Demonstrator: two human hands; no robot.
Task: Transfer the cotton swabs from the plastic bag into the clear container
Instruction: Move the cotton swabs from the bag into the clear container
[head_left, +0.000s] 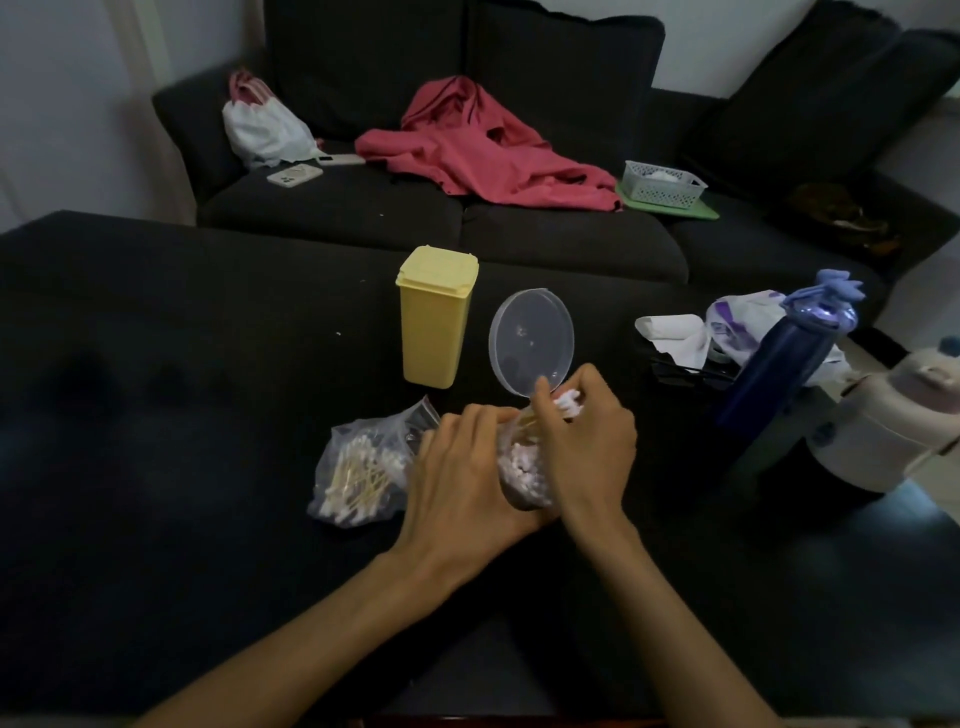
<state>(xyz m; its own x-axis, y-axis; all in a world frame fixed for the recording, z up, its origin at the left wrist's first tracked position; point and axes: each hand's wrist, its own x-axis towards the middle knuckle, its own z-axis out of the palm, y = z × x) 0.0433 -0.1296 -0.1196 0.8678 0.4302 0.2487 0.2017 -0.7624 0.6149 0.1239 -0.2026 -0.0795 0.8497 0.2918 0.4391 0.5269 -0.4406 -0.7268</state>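
The right hand (584, 447) pinches a small bunch of cotton swabs (567, 402) between its thumb and curled fingers (597, 387); only the white tips of that bunch show past the fingers, and the sticks are mostly hidden behind the hand. The left hand (462, 467) curls round the clear container (522, 475), gripping its side; the container's rim and far wall are covered by both hands, so only a patch of it shows between them, packed with white swab heads. Whether the container is lifted or rests on the counter (182, 415) cannot be told, since the hands hide its base.

Just left of the left hand lies the plastic bag (358, 473), crumpled on the counter near its middle, with many swabs visible through it; its right side is hidden behind the left hand. Beyond the right hand's fingers a clear round lid (531, 340) lies tilted, its near edge covered by the thumb and swab tips. Beside the lid, on its left, a yellow lidded bin (435, 317) stands upright.

Toward the counter's right edge a dark blue bottle (784, 358) leans in front of a white and purple bag (743, 325) and white paper (670, 330); dark items beneath them are too dim to make out. A cream-coloured jug (893, 426) is cut off by the right edge of the view.

Behind the counter's far edge, a dark sofa (337, 208) carries a red garment (478, 150), a white drawstring bag (262, 127), a phone (293, 174) and a white basket (662, 182).
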